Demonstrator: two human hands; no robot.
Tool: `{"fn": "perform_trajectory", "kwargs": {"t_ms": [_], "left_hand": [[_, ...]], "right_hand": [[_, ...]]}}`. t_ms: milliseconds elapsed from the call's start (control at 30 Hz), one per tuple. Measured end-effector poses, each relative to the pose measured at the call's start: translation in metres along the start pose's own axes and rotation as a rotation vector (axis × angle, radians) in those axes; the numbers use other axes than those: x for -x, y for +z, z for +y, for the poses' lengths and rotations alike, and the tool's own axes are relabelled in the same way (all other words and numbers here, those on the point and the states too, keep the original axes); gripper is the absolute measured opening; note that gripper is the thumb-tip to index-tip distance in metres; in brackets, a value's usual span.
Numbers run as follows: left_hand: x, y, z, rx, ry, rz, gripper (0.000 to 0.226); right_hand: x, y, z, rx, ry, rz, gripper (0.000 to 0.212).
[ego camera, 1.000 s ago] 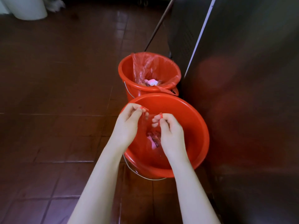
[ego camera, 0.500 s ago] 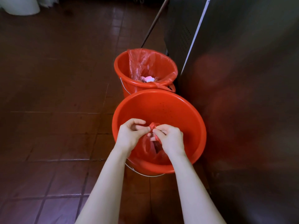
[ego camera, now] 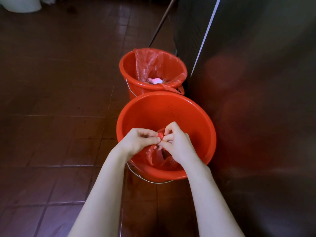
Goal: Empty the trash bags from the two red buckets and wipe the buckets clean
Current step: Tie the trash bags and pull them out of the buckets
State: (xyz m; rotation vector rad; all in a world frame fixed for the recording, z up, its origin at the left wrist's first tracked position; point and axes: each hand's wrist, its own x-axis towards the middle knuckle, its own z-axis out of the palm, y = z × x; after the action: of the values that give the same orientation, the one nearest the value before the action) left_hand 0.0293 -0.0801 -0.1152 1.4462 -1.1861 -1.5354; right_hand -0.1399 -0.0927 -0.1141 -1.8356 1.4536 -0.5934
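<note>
Two red buckets stand one behind the other on the brown tiled floor. Inside the near bucket [ego camera: 188, 120] lies a red trash bag [ego camera: 157, 156], its top gathered into a small knot between my hands. My left hand [ego camera: 138, 142] and my right hand [ego camera: 177, 144] both pinch that gathered top over the bucket's middle. The far bucket [ego camera: 130, 71] is still lined with a red trash bag [ego camera: 153, 64] that is open, with pale trash at its bottom.
A tall dark metal cabinet [ego camera: 256, 82] stands close along the right of both buckets. A thin pole [ego camera: 162, 19] leans behind the far bucket. A white container [ego camera: 24, 6] sits at the far left. Open tiled floor [ego camera: 59, 100] lies to the left.
My hands came together and drew the bag's loose ends into a tight knot. The view shifted slightly, so the buckets sit a little lower and nearer.
</note>
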Motion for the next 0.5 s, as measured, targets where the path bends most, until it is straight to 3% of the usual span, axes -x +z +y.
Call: {"fn": "perform_trajectory", "kwargs": {"t_ms": [233, 500], "left_hand": [[0.001, -0.006, 0.006, -0.206, -0.06, -0.095, 0.016], [0.005, 0.007, 0.01, -0.085, -0.08, 0.012, 0.016]], "right_hand": [[0.004, -0.003, -0.005, 0.048, -0.049, -0.143, 0.035], [0.003, -0.019, 0.002, -0.25, -0.028, -0.232, 0.03]]}}
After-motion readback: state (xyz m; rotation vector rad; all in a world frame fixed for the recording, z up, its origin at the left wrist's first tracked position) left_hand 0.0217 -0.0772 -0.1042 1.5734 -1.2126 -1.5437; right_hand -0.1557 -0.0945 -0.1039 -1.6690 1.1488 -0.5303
